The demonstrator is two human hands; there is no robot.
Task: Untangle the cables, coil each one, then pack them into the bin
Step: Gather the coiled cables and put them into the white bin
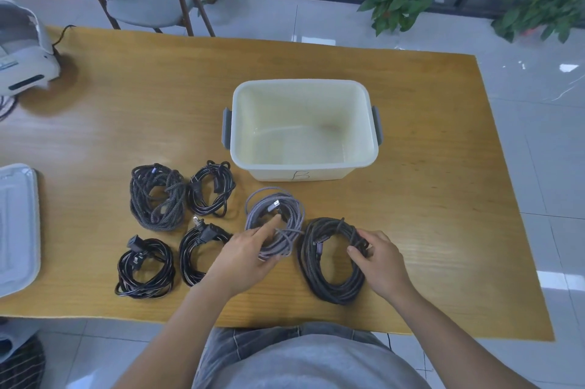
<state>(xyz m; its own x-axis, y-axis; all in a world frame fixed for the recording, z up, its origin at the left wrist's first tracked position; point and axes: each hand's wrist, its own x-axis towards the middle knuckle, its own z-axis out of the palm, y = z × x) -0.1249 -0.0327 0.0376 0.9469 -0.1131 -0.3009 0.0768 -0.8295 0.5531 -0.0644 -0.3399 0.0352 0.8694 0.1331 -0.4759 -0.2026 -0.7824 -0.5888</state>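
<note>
The left hand point(245, 254) holds the near-left arc of the grey braided coil point(274, 224), thumb under the strands and index finger stretched across the loop toward its plug; the right hand point(378, 262) pinches the right side of the dark braided coil point(330, 260), fingers curled round the bundle. The two coils lie just beside each other, almost touching between the hands; the white bin point(304, 130) stands beyond both grips, a little away from the body, and nothing shows inside it. To the left of the left-hand grip lie four more finished coils: a speckled braided coil point(157, 197), a small black coil point(211, 189), a black power cord with a pronged plug point(198, 254) partly hidden by the left wrist, and another black power cord point(145, 268); all rest on the wooden table point(427, 198).

By my judgement the coiling is done and packing is starting; to do it well, each hand should gather every turn of its loop before lifting, so no strand sags and snags the neighbouring coil; lift straight up, keep the plugs tucked inward, then lay each coil flat on the bin floor, side by side; a loose end dragged over the rim could undo the loop.
</note>
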